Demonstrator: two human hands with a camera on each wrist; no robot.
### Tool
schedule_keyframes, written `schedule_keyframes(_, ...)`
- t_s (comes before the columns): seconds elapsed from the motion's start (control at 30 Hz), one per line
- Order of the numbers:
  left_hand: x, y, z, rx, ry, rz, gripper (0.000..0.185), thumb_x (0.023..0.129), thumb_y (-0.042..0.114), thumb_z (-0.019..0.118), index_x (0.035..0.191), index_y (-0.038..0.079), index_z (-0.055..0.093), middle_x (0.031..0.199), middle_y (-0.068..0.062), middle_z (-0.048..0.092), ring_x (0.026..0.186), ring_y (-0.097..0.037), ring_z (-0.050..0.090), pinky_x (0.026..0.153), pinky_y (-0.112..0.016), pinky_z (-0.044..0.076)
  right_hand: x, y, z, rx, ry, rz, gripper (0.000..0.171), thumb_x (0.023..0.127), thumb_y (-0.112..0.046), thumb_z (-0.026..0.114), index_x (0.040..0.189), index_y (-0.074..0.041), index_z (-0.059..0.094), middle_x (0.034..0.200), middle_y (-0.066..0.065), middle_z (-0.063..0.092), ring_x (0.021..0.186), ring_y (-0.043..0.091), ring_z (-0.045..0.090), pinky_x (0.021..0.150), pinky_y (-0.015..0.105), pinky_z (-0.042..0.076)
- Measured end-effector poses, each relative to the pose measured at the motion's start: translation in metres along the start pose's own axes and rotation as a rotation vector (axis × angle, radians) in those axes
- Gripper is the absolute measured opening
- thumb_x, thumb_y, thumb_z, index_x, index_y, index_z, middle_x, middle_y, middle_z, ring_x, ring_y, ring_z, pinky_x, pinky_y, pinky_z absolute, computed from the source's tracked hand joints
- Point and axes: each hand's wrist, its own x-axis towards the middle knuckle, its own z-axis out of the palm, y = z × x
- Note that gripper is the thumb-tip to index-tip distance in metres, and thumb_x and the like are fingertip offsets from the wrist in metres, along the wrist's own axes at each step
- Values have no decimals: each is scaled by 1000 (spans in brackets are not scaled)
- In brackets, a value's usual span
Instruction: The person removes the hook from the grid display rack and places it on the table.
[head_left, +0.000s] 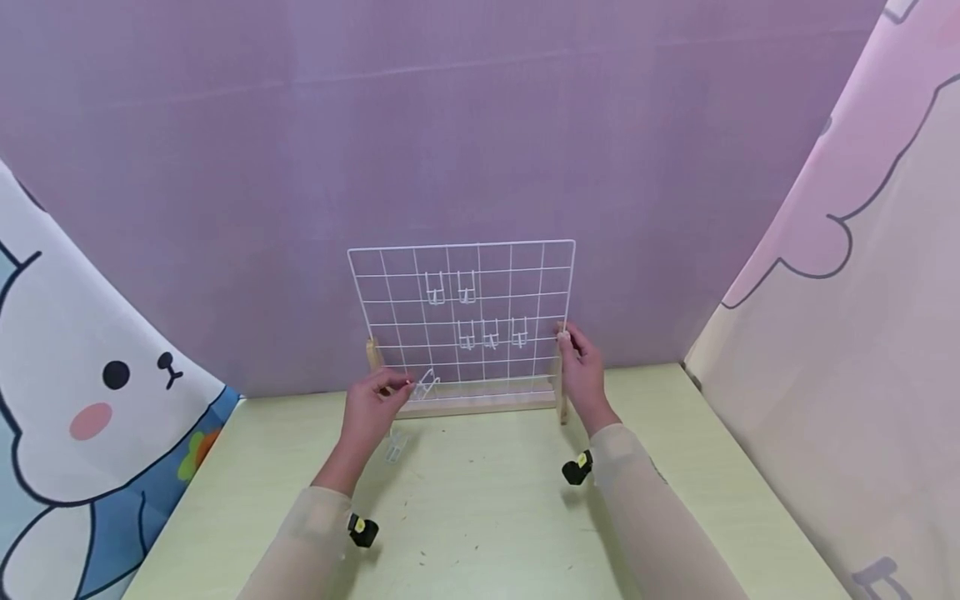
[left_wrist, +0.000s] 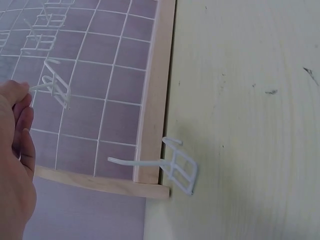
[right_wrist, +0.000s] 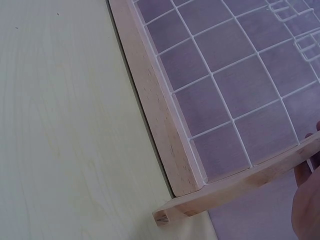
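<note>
A white wire grid panel (head_left: 450, 325) stands in a wooden base (head_left: 480, 407) on the table. Several white wire hooks (head_left: 467, 288) hang on its bars. My left hand (head_left: 372, 408) pinches the prong of one white hook (left_wrist: 57, 86) between thumb and fingertips, in front of the grid's lower left; whether it touches the grid I cannot tell. Another white hook (left_wrist: 180, 165) lies on the table beside the base's left end. My right hand (head_left: 583, 372) grips the grid's right edge and the wooden upright; in the right wrist view only part of that hand (right_wrist: 307, 200) shows.
The pale wooden table (head_left: 465, 517) carries a few small dark specks. Behind the grid rises a purple backdrop (head_left: 480, 150). Printed cloths flank the table, one with a cartoon animal (head_left: 97, 375) at left and a pink one (head_left: 840, 333) at right.
</note>
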Motion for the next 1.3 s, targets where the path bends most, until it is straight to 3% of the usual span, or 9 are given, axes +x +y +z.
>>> schedule_keyframes(0.17, -2, -3, 0, 35, -21, -4, 13, 95, 1, 87, 104, 11, 86, 97, -1, 79, 87, -18, 72, 79, -24, 57, -2, -10, 0, -4, -15, 30, 39, 118, -20, 57, 152, -2, 64, 153, 19, 65, 142, 35, 59, 114, 31, 51)
schedule_keyframes(0.4, -5, -11, 2, 62, -41, -5, 15, 94, 2, 87, 103, 14, 86, 95, 1, 79, 87, -18, 71, 78, -25, 58, -1, -3, 0, -4, 7, 5, 38, 117, -26, 60, 149, -8, 68, 149, 13, 70, 138, 31, 61, 108, 23, 50)
schedule_keyframes(0.73, -8, -18, 3, 110, -52, 19, 13, 93, 1, 87, 102, 10, 86, 95, -2, 80, 83, -15, 70, 75, -25, 59, -2, -18, 2, 7, -3, 65, 36, 116, -13, 59, 149, 0, 65, 150, 21, 66, 137, 36, 62, 110, 31, 52)
schedule_keyframes(0.87, -9, -22, 4, 147, -68, 14, 12, 94, 2, 87, 103, 11, 86, 95, -1, 79, 83, -14, 69, 75, -27, 58, -1, -7, 3, 14, 9, 49, 37, 117, -17, 59, 151, -3, 65, 151, 18, 67, 139, 35, 61, 112, 29, 51)
schedule_keyframes(1.07, -12, -26, 4, 194, -110, -6, 11, 97, 6, 86, 105, 13, 86, 96, 4, 77, 87, -14, 70, 77, -32, 58, 1, 3, 1, 5, 13, 22, 38, 116, -26, 61, 150, -11, 68, 150, 10, 69, 138, 29, 63, 117, 36, 51)
schedule_keyframes(1.3, -14, -33, 6, 256, -146, 26, 12, 96, 4, 86, 104, 13, 85, 96, 6, 76, 88, -14, 70, 75, -32, 60, -1, 0, 0, 0, 19, 3, 37, 116, -28, 62, 147, -10, 70, 144, 9, 73, 133, 27, 65, 112, 33, 54)
